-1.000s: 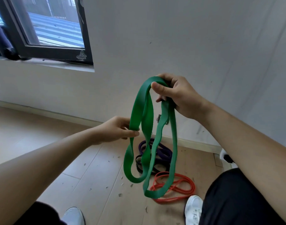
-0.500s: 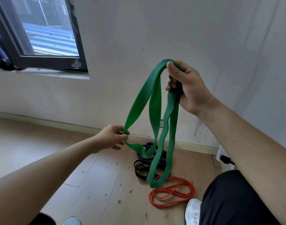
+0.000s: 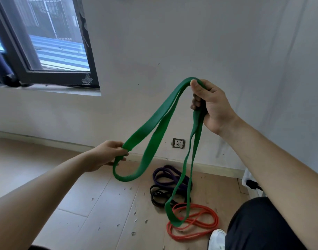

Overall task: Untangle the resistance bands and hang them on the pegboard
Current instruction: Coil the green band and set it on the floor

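So we've got the green band (image 3: 145,125) up mid-frame. Our right hand (image 3: 211,103) grips its top fold at center right, and our left hand (image 3: 107,156) pinches a strand at lower left. Two loops dangle below. The purple band (image 3: 160,175), black band (image 3: 154,195) and red band (image 3: 198,222) lie piled on the floor (image 3: 100,204), lower center, near the wall.

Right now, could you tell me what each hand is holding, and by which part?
Both hold the green resistance band: the right hand grips its topmost fold, and the left hand pinches one strand lower down.
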